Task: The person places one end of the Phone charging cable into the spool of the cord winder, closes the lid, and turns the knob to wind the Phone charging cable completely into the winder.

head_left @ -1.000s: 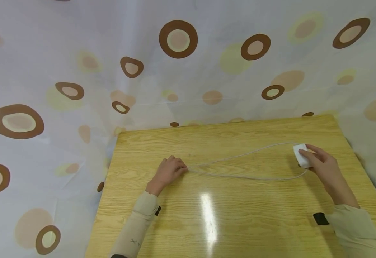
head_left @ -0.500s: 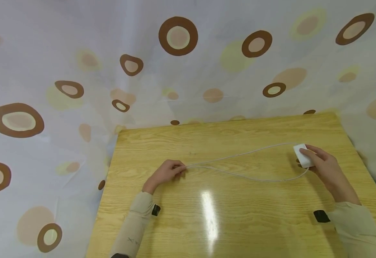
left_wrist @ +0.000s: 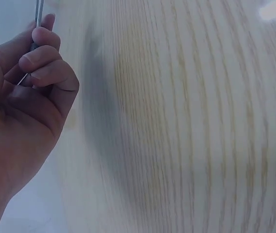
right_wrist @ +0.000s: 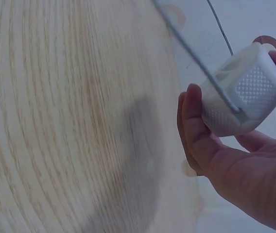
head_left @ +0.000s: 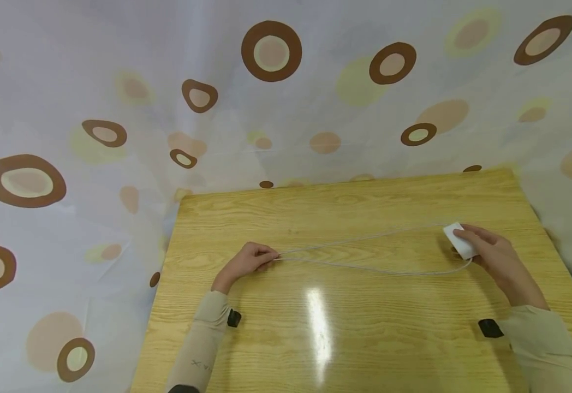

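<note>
A small white block [right_wrist: 254, 92] with rounded edges and dimpled grip patches is held between the fingers and thumb of my right hand [head_left: 499, 262], above the table's right part. Its exact kind is not clear. Two thin strands of white cord [head_left: 384, 271] run from the block's opposite sides across to the left. There my left hand [head_left: 244, 263] pinches both strands together between thumb and fingers. In the left wrist view the strands of cord [left_wrist: 39, 12] enter the curled fingers, and a thin end pokes out below them. Part of the block is covered by the right fingers.
Both hands are above a wood-grain table [head_left: 364, 327] with a bright light reflection near its middle. A pale sheet with brown and green spots [head_left: 325, 98] surrounds the far and side edges. Black straps with small cameras [head_left: 490, 328] are worn at the wrists.
My left hand has turned at the wrist and shifted slightly left with the cord. The near strand sagged, then straightened. The white block has tilted a little in my right hand.
</note>
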### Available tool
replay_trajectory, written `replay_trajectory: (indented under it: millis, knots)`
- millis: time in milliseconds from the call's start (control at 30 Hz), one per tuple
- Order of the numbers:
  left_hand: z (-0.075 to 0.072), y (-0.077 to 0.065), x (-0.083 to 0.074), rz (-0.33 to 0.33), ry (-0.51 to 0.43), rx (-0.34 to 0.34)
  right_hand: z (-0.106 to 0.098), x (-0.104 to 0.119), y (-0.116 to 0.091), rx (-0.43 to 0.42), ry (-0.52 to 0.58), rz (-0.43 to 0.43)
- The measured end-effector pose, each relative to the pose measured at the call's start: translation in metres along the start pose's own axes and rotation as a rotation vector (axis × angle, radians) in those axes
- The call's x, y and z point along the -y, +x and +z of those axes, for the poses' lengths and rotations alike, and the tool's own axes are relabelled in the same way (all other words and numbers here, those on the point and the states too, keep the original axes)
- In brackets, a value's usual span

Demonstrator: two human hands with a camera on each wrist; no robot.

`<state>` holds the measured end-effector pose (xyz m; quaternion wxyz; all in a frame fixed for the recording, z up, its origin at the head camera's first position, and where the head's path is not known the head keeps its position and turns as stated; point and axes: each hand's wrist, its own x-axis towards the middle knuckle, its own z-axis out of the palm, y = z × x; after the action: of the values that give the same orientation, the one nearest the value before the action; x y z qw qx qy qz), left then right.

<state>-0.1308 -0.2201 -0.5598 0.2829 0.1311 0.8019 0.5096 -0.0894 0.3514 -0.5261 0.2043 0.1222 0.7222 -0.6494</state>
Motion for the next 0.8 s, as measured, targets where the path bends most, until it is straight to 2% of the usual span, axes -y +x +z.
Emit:
replay_trajectory:
  millis: [200, 500, 800]
  knots:
    - [-0.012, -0.009, 0.003, -0.007, -0.008, -0.004, 0.000, -0.004, 0.003, 0.024, -0.180, 0.018]
    - [-0.019, -0.014, 0.007, -0.003, -0.029, -0.036, 0.002, -0.007, 0.002, 0.061, -0.161, -0.021]
    - [-0.006, -0.008, 0.020, -0.020, -0.050, -0.135, 0.016, -0.012, 0.006, 0.040, -0.145, 0.003]
